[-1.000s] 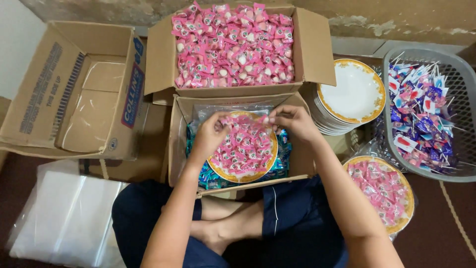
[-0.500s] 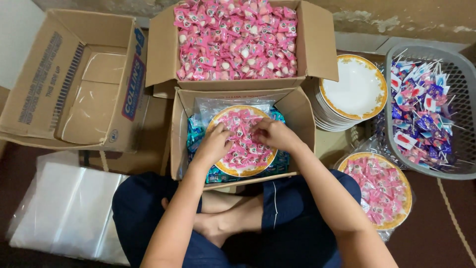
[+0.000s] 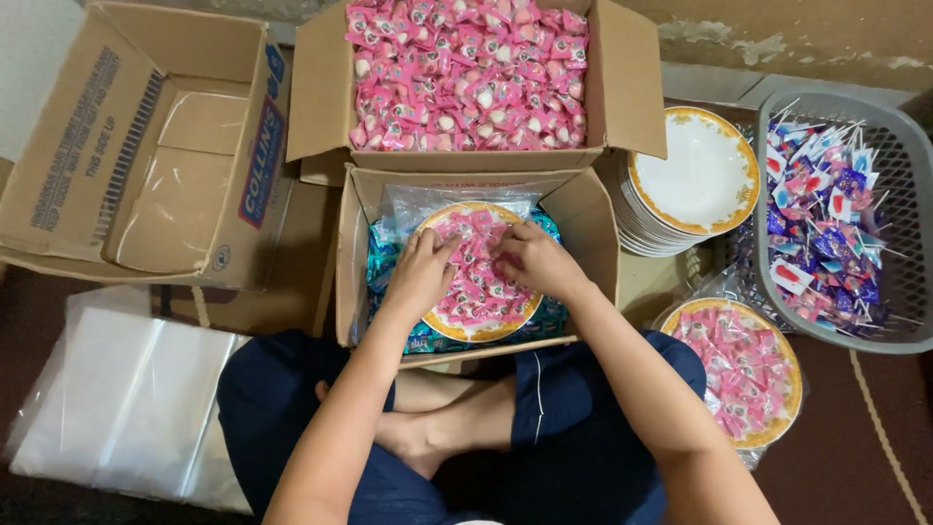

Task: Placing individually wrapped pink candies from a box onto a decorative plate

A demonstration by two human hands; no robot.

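Note:
A gold-rimmed plate (image 3: 491, 331) heaped with pink wrapped candies sits inside a small open cardboard box (image 3: 355, 262) on my lap, on top of blue packets. My left hand (image 3: 420, 274) rests on the plate's left side, fingers spread flat over the pink candies (image 3: 478, 282). On the right side of the heap lies my right hand (image 3: 536, 261), its fingers curled on the candies. Whether either hand grips a candy is hidden.
A larger box (image 3: 622, 78) full of pink candies stands behind. An empty box (image 3: 146, 146) lies at the left, clear plastic bags (image 3: 126, 399) below it. At the right are stacked plates (image 3: 695, 180), a grey basket (image 3: 904, 185) of lollipops and a bagged candy plate (image 3: 743, 369).
Both hands have come down from the far edge of the plate onto the candy heap and moved closer together. The view has shifted slightly.

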